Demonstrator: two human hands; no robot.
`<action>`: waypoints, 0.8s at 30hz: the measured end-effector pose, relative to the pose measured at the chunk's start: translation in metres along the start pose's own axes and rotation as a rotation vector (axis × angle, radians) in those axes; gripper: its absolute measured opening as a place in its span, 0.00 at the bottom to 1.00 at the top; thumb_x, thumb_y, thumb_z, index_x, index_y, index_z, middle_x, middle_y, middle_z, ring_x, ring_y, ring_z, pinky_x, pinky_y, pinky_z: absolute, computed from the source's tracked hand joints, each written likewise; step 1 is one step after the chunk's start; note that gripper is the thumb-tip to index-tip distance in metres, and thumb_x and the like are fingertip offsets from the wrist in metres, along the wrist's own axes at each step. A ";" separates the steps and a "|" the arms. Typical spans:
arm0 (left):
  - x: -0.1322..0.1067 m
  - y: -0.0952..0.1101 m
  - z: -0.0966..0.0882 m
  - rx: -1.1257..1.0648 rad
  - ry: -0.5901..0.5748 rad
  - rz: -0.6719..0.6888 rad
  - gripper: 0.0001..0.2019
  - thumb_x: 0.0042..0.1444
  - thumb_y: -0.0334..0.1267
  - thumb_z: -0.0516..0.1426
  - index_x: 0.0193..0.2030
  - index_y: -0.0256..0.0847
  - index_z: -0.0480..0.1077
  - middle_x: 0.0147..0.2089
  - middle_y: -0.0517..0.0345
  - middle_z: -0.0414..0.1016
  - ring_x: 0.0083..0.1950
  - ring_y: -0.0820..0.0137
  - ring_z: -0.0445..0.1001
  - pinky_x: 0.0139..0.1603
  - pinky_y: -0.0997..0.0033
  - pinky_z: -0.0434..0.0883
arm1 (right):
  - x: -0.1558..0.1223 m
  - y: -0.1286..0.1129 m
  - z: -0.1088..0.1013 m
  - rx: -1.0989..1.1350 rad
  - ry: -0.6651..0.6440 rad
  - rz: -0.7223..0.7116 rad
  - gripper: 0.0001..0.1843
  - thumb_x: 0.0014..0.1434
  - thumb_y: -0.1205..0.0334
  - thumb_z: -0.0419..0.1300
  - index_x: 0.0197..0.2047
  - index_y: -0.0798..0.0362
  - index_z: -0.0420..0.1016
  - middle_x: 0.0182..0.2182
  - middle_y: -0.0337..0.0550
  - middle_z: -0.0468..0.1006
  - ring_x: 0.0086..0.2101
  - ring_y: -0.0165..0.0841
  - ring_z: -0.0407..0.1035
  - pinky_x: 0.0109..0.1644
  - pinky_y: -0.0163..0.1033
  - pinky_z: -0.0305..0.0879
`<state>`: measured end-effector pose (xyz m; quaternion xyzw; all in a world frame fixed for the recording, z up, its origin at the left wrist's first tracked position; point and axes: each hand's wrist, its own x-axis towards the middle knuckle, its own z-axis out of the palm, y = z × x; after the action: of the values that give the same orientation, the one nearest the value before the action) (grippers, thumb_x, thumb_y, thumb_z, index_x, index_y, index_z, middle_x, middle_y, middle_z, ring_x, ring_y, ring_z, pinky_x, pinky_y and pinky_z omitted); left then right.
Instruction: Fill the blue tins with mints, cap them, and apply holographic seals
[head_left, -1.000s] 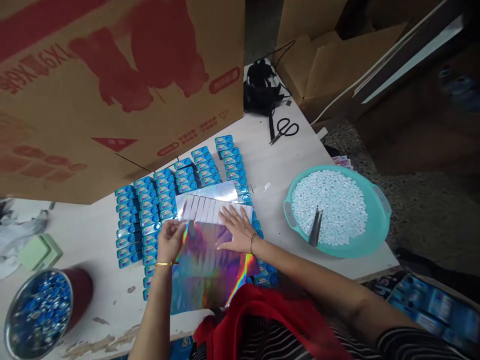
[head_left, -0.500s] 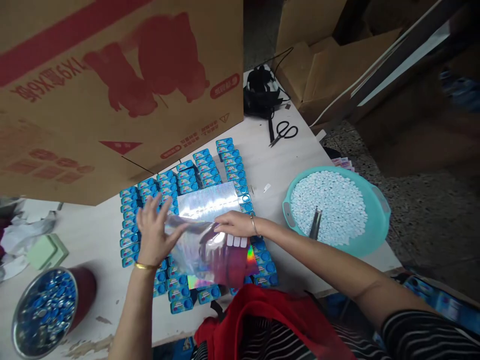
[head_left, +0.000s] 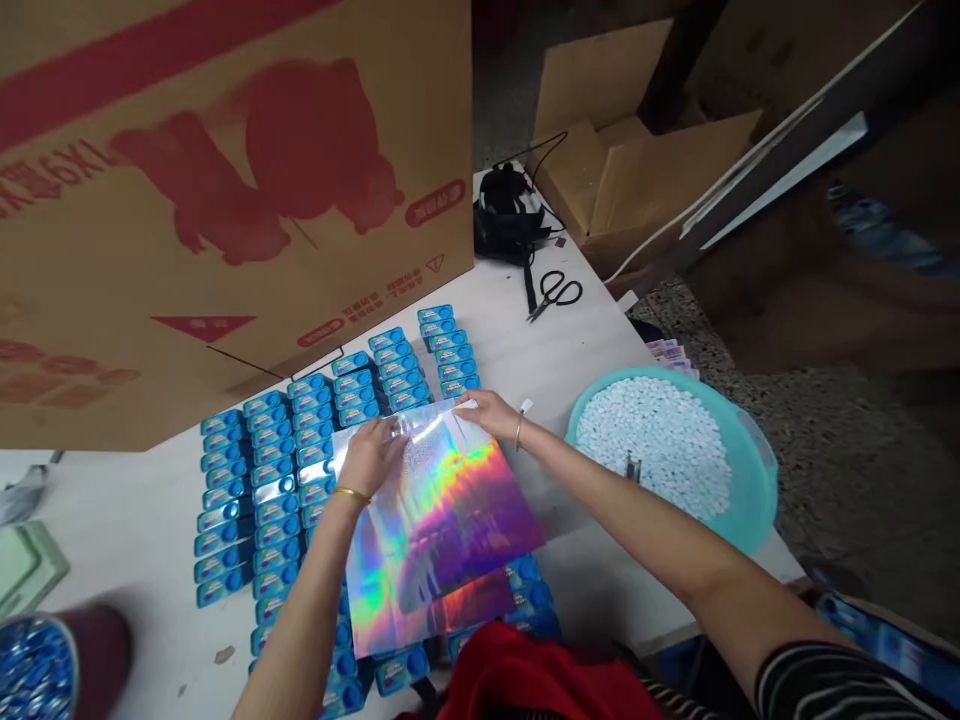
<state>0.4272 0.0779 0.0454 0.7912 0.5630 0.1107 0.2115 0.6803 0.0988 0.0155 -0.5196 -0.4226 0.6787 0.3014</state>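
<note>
A shiny holographic sheet (head_left: 450, 510) with rainbow glare lies over rows of small blue tins (head_left: 275, 527). My left hand (head_left: 367, 458) is at the sheet's upper left edge, its fingers bent over the film; the fingertips are partly lost in glare. At the upper right corner, my right hand (head_left: 486, 412) pinches the edge between thumb and fingers. Below the sheet's lower edge, a reddish shiny strip (head_left: 480, 598) shows. Several tins stick out around the sheet on all sides, and those beneath it are hidden.
A large cardboard box (head_left: 247, 330) stands behind the tins. Black-handled scissors (head_left: 555, 293) lie near a black strapped item (head_left: 508, 215). To the right is a turquoise basin (head_left: 754, 500) of white pellets with a metal scoop (head_left: 632, 467). A pot (head_left: 97, 660) of blue pieces stands at left.
My left hand has come down from above onto the sheet's upper edge. My right hand has shifted to its upper right corner. The crumpled film now lies flatter, and the view has turned slightly.
</note>
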 end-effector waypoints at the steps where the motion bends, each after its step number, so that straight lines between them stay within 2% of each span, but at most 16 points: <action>1: 0.008 0.004 0.009 0.027 0.028 0.030 0.17 0.61 0.47 0.52 0.50 0.39 0.69 0.45 0.47 0.74 0.47 0.61 0.71 0.49 0.60 0.68 | 0.004 0.004 0.001 -0.003 0.028 0.007 0.14 0.45 0.52 0.63 0.31 0.53 0.69 0.19 0.31 0.65 0.19 0.25 0.57 0.23 0.31 0.51; 3: 0.024 0.014 0.022 0.086 0.045 0.082 0.17 0.62 0.45 0.51 0.52 0.39 0.70 0.46 0.46 0.74 0.48 0.60 0.70 0.49 0.59 0.68 | 0.009 0.011 0.002 -0.015 0.056 0.010 0.14 0.46 0.52 0.62 0.31 0.53 0.69 0.18 0.31 0.63 0.18 0.25 0.56 0.22 0.31 0.50; 6: 0.039 0.027 0.033 0.165 0.010 0.145 0.15 0.63 0.41 0.49 0.50 0.41 0.72 0.45 0.47 0.74 0.46 0.60 0.70 0.44 0.60 0.67 | 0.014 0.016 0.001 -0.020 0.078 0.009 0.13 0.48 0.52 0.61 0.32 0.52 0.69 0.16 0.30 0.61 0.17 0.25 0.54 0.21 0.31 0.48; 10: 0.045 0.036 0.040 0.232 -0.031 0.181 0.14 0.63 0.36 0.48 0.45 0.42 0.75 0.45 0.49 0.75 0.44 0.60 0.70 0.41 0.60 0.65 | 0.019 0.021 0.002 0.033 0.104 0.050 0.13 0.48 0.52 0.60 0.33 0.52 0.69 0.16 0.29 0.61 0.17 0.25 0.54 0.20 0.32 0.47; 15: 0.035 0.043 0.046 0.251 -0.055 0.131 0.13 0.62 0.35 0.50 0.47 0.42 0.74 0.48 0.47 0.75 0.44 0.60 0.72 0.41 0.60 0.64 | 0.023 0.025 0.007 0.003 0.149 0.063 0.09 0.49 0.56 0.59 0.32 0.53 0.69 0.18 0.31 0.62 0.19 0.26 0.55 0.23 0.32 0.50; 19: 0.021 0.056 0.047 0.168 -0.009 0.082 0.10 0.61 0.35 0.51 0.44 0.41 0.73 0.50 0.46 0.74 0.48 0.58 0.71 0.45 0.58 0.65 | 0.023 0.023 0.007 -0.122 0.150 0.062 0.07 0.53 0.58 0.57 0.33 0.53 0.70 0.19 0.32 0.63 0.21 0.28 0.57 0.25 0.33 0.53; 21: 0.009 0.065 0.044 0.057 0.032 0.076 0.09 0.61 0.36 0.51 0.41 0.41 0.72 0.48 0.47 0.74 0.49 0.59 0.70 0.47 0.58 0.66 | 0.021 0.021 0.006 -0.255 0.175 0.035 0.07 0.56 0.59 0.56 0.35 0.53 0.71 0.20 0.33 0.63 0.23 0.29 0.59 0.27 0.34 0.55; 24: -0.007 0.079 0.031 -0.233 0.117 0.021 0.06 0.60 0.38 0.54 0.36 0.41 0.70 0.39 0.52 0.74 0.43 0.65 0.72 0.45 0.63 0.67 | 0.013 0.015 0.006 -0.509 0.169 -0.063 0.09 0.61 0.62 0.53 0.40 0.53 0.73 0.26 0.40 0.71 0.30 0.34 0.65 0.35 0.36 0.59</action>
<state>0.5039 0.0426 0.0547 0.7595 0.5493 0.2234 0.2676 0.6712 0.1013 -0.0030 -0.6199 -0.5692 0.4951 0.2162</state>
